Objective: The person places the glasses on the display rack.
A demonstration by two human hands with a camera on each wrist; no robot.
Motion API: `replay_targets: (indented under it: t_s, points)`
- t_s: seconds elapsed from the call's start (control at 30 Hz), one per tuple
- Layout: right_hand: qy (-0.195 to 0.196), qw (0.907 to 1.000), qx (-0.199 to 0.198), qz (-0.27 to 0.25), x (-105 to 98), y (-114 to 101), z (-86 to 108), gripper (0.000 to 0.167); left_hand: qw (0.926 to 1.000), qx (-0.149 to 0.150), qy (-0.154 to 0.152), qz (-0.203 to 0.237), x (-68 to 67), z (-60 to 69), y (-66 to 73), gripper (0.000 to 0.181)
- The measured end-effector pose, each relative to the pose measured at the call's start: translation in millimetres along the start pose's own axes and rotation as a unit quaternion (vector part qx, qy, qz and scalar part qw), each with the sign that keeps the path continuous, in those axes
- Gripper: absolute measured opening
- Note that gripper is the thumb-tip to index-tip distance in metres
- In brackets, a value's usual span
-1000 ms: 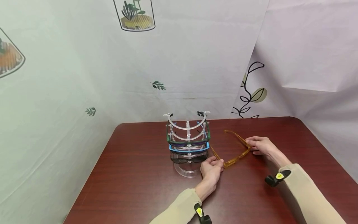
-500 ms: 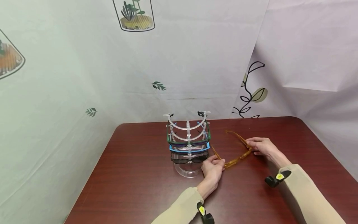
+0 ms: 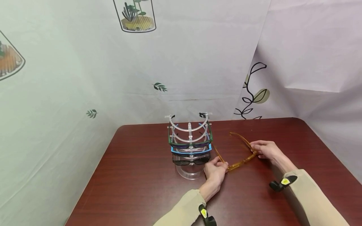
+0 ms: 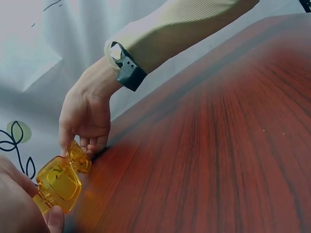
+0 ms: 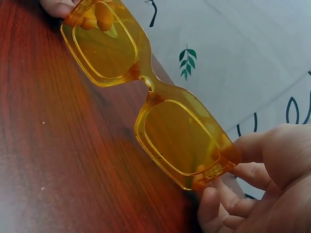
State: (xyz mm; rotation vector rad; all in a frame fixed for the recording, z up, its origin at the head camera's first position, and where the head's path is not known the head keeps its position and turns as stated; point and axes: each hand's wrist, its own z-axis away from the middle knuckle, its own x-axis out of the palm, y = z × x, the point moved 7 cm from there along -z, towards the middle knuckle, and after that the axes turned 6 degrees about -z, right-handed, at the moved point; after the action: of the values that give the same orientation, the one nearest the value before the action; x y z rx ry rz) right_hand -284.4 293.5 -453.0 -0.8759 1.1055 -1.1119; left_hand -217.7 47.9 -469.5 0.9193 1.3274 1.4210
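Note:
A pair of amber-yellow glasses with both temples unfolded is held just to the right of the display stand, its temples pointing away from me. My left hand pinches the left hinge corner between thumb and fingers. At the opposite corner my right hand grips the frame near the right hinge. Up close in the right wrist view, the tinted lenses are see-through, and fingers show behind both ends of the frame. The left wrist view shows the glasses edge-on between the two hands.
A clear stand left of the glasses bears green-framed glasses, blue-framed glasses and black glasses, one below another. Its round base is close to my left hand. Patterned cloth hangs behind the reddish-brown table.
The amber glasses and both hands have shifted slightly to the right. My right hand has also come a little nearer. The stand and its glasses have stayed put.

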Motion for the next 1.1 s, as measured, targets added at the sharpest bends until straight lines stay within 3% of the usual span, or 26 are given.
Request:
replay_targets:
  t_s: [0.3, 0.63, 1.1]
  points:
    - [0.016, 0.9996, -0.001, -0.022, -8, 6, 14.4, 0.031, 0.9998, -0.018, -0.011, 0.007, 3.1, 6.8, -2.2, 0.044]
    - [0.04, 0.9988, 0.001, -0.029, -17, 6, 34.1, 0.031, 0.9996, -0.01, -0.021, -0.016, 4.2, 12.7, 4.8, 0.043]
    - [0.064, 0.9978, -0.019, 0.002, -30, 4, 63.3, 0.044, 0.9988, -0.011, -0.047, -0.009, 5.6, 22.5, 15.1, 0.044]
